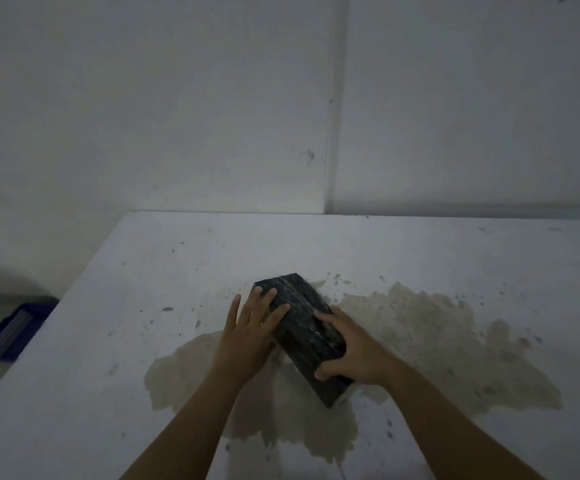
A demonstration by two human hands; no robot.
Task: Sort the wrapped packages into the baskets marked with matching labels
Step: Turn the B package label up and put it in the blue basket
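A black, shiny wrapped package [295, 303], long and box-shaped, lies diagonally on the white table [108, 393]. My right hand [354, 351] grips its near end, thumb on the near side and fingers over the top. My left hand [250, 327] rests flat against its left side with the fingers spread, fingertips touching the top edge. No label on the package is visible. No labelled basket shows on the table.
A large tan stain [437, 341] spreads over the table around and to the right of the package. A blue basket or tray [11, 334] sits on the floor at the far left. White walls stand right behind the table.
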